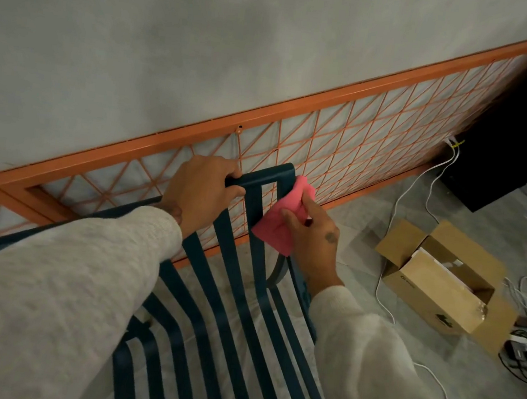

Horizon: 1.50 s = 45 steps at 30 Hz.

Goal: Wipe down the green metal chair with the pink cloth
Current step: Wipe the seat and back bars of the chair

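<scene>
Pink cloth [277,225] pressed by my right hand [313,237] on chair [239,261] backrest's right upright; left hand [203,189] clamped on top rail. I judge wiping early; slats, seat remain.

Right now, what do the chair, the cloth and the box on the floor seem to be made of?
Chair: likely painted metal, going by its thin flat dark slats with a smooth, even sheen.
Cloth: soft pink fabric, perhaps microfibre; it bunches under the right hand.
Box: brown cardboard, matte, with folded flaps.

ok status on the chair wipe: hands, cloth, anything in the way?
Left hand gripping chair top rail. Right hand pressing pink cloth on right upright. Cardboard box, cables on floor right, clear of chair.
</scene>
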Each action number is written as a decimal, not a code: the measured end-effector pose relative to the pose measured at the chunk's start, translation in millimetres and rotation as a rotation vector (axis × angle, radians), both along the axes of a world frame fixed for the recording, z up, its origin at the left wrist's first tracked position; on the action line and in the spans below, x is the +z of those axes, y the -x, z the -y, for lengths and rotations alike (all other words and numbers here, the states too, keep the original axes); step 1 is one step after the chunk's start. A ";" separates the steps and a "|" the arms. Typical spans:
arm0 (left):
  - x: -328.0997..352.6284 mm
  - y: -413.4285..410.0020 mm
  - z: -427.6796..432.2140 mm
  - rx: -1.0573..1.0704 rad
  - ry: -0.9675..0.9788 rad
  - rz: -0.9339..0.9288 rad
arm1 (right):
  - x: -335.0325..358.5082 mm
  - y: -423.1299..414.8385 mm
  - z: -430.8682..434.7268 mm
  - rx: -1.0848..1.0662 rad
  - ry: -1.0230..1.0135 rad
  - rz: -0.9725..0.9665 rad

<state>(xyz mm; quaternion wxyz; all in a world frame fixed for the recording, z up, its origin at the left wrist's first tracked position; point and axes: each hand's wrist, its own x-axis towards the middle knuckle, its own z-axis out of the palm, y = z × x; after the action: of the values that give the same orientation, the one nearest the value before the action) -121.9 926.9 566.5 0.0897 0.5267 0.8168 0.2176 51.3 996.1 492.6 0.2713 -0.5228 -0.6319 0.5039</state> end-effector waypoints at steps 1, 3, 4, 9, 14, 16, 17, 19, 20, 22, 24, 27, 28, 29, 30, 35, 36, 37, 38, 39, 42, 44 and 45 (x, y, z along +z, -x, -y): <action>0.0 0.0 0.1 0.000 0.001 0.000 | -3.0 1.3 0.4 -0.016 0.043 -0.007; 0.1 0.1 0.3 -0.004 0.000 0.008 | -15.2 -8.5 10.1 -0.017 0.129 0.015; 0.5 -0.3 0.4 -0.006 -0.001 0.010 | -23.9 -18.7 18.2 -0.023 0.181 0.017; 1.6 -2.1 2.0 -0.004 -0.016 0.019 | -48.3 -66.1 47.0 -0.040 0.311 0.039; 2.2 -2.2 2.5 -0.006 -0.008 0.024 | -28.9 -52.9 42.9 0.385 -0.633 0.367; 1.9 -1.7 2.8 -0.007 -0.007 0.024 | -12.4 -27.8 25.9 0.503 -0.869 0.505; 1.7 -1.5 2.9 -0.008 -0.009 0.025 | -3.2 -15.5 15.4 0.516 -0.934 0.567; 1.5 -2.1 3.2 -0.007 -0.009 0.027 | 10.9 0.8 -0.5 0.565 -0.989 0.706; 1.5 -2.5 3.2 -0.007 -0.004 0.026 | 14.3 4.1 -4.1 0.592 -0.999 0.773; 1.9 -2.8 3.0 -0.004 0.002 0.029 | 11.8 1.8 0.2 0.640 -1.008 0.874; 2.7 -3.2 3.8 -0.001 0.000 0.040 | -7.9 -12.0 15.4 0.774 -0.936 1.008; 5.9 -5.1 4.6 -0.007 0.000 0.040 | -42.9 -47.0 40.9 0.945 -0.773 1.117; 6.8 -6.0 5.1 -0.011 0.005 0.029 | -47.2 -55.0 45.9 0.985 -0.745 1.152; 7.5 -6.0 5.7 -0.012 0.009 0.019 | -48.2 -58.5 47.5 1.013 -0.711 1.169; 8.2 -6.3 6.4 -0.010 0.013 0.015 | -41.9 -56.9 46.1 1.003 -0.653 1.163; 8.2 -9.4 7.2 0.014 0.038 -0.004 | 0.6 -4.3 5.4 0.777 -0.779 0.958; 8.6 -10.9 7.8 0.017 0.040 -0.004 | 8.6 6.8 -0.2 0.740 -0.819 0.933; 9.0 -12.5 8.5 0.017 0.040 -0.008 | 14.3 15.7 -4.2 0.705 -0.845 0.925; 8.7 -13.8 9.6 0.013 0.047 -0.012 | 19.6 20.9 -5.8 0.675 -0.849 0.913; 7.6 -15.0 11.5 0.006 0.058 -0.022 | 23.1 20.8 -4.6 0.661 -0.856 0.912; 5.3 -17.8 19.3 -0.045 0.118 -0.064 | 6.3 -6.6 4.9 0.708 -0.866 0.945; 6.8 -17.9 28.0 -0.108 0.192 -0.085 | -10.6 -33.5 20.1 0.785 -0.781 0.976; 7.4 -18.7 33.7 -0.143 0.246 -0.115 | -21.3 -47.6 28.3 0.817 -0.704 0.984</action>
<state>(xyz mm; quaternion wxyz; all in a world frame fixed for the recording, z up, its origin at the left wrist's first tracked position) -103.2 893.2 573.9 0.1220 0.5801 0.8015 0.0785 98.9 967.8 471.3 -0.1020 -0.2930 -0.9499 0.0384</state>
